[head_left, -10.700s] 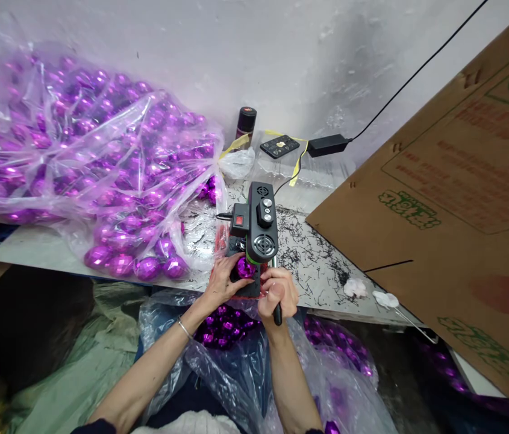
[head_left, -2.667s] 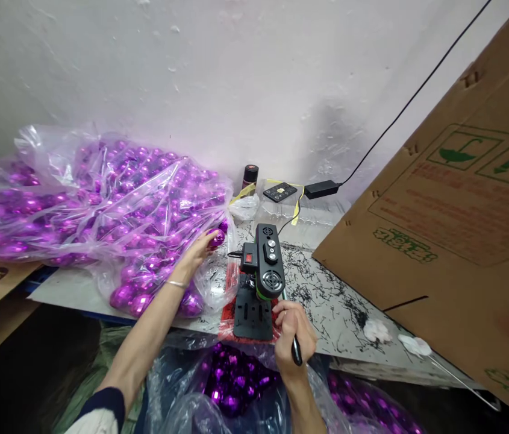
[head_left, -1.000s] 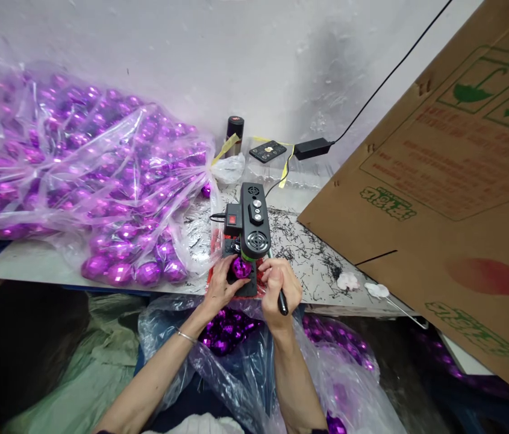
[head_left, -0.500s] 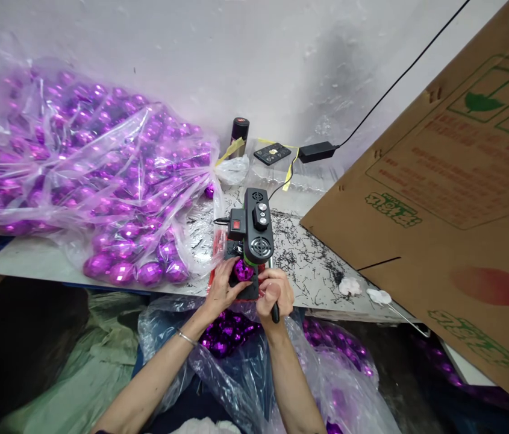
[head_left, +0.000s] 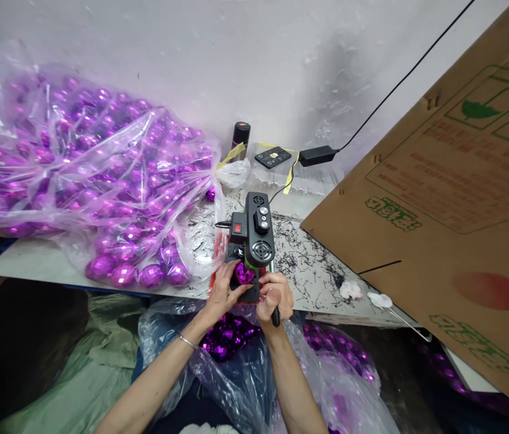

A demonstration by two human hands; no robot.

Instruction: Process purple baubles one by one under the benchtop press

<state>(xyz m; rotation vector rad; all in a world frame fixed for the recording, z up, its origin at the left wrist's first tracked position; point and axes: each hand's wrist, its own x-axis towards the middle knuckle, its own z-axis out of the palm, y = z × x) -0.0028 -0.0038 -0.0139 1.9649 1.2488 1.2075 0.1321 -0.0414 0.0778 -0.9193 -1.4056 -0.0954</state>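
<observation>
A small black benchtop drill press [head_left: 254, 232] stands on a red mat at the table's front edge. My left hand [head_left: 222, 290] is closed round a shiny purple faceted ball [head_left: 244, 273], holding it on the machine's base under the head. My right hand [head_left: 274, 296] grips the black lever handle [head_left: 275, 316] at the machine's right side. A bracelet shows on my left wrist.
A big clear plastic bag of purple balls [head_left: 87, 175] fills the table's left. Another open bag of purple balls [head_left: 231, 334] hangs below the table edge. A large cardboard box [head_left: 453, 199] leans at right. A dark spray can [head_left: 239, 135], a remote [head_left: 272, 157] and a power adapter [head_left: 321, 155] sit by the wall. Black shavings cover the table [head_left: 312, 265].
Earlier my left hand reached into the big bag for a ball, then brought it under the drill head. Over the last second both hands have kept their hold; only the view shifted slightly.
</observation>
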